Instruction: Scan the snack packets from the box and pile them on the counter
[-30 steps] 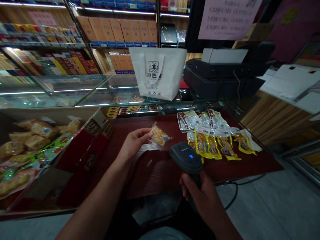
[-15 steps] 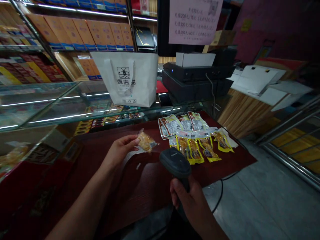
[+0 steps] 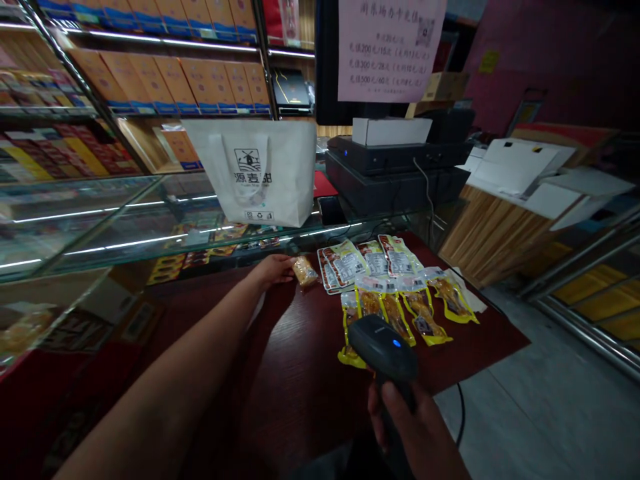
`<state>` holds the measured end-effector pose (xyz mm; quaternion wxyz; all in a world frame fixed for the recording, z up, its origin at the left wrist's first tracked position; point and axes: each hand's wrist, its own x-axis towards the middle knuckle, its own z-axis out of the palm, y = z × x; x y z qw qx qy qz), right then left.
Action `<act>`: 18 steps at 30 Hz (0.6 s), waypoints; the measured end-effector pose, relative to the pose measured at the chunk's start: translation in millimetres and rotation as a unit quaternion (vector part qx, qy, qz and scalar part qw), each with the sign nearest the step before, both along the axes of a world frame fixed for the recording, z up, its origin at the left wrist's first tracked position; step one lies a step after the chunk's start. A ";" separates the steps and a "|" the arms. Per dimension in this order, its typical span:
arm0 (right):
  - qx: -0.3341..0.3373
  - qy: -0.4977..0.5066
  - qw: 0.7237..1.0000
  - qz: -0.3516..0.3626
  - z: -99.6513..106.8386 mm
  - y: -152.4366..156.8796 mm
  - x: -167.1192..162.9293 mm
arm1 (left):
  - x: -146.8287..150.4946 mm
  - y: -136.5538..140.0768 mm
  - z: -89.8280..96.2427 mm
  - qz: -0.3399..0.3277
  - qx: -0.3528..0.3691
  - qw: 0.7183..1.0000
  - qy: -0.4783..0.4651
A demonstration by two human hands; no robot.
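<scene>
My left hand reaches far over the dark red tabletop, its fingers closed at the left edge of a small clear-wrapped snack packet. The packet is golden inside and sits close to the table's back edge. My right hand is wrapped round the handle of a black barcode scanner, which shows a blue light on top. Beyond the scanner's head lie several yellow-edged vacuum packs of brown food. Behind them are several white-and-red printed pouches, partly overlapping.
A white tote bag stands on the glass display counter. To its right are a black cash drawer and a screen carrying a pink price sheet. An open carton is at left. A cable hangs at right.
My left hand and the packet have moved farther away and slightly right, towards the pouches. The scanner has shifted right and lower in view, and its blue light now shows. The view has tilted up slightly.
</scene>
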<state>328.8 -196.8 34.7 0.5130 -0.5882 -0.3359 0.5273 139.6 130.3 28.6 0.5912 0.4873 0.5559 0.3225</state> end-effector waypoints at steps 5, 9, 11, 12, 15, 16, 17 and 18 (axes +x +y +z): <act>-0.027 -0.009 1.000 -0.011 5.9 2.0 -0.7 | 13.3 24.2 -5.4 -0.024 -0.009 0.999 0.048; -0.003 0.002 1.000 -0.010 5.0 3.9 -1.2 | 20.1 28.9 -9.9 -0.033 0.012 0.996 0.079; 0.009 0.009 1.000 -0.006 3.7 4.4 -2.0 | 21.5 28.2 -11.8 -0.038 0.031 0.995 0.091; 0.010 0.010 1.000 -0.005 3.0 4.5 -2.6 | 21.7 27.6 -12.5 -0.040 0.043 0.993 0.098; 0.006 0.008 1.000 -0.005 1.5 3.6 -4.4 | 20.7 23.1 -13.6 -0.042 0.086 0.987 0.126; 0.011 0.007 1.000 -0.005 1.3 3.0 -4.9 | 20.1 20.3 -13.7 -0.039 0.106 0.984 0.140; 0.018 0.008 1.000 -0.004 1.3 2.3 -5.0 | 19.7 16.4 -13.6 -0.034 0.131 0.978 0.157; 0.024 0.010 1.000 -0.004 1.6 1.6 -4.9 | 19.6 11.5 -13.6 -0.027 0.161 0.971 0.174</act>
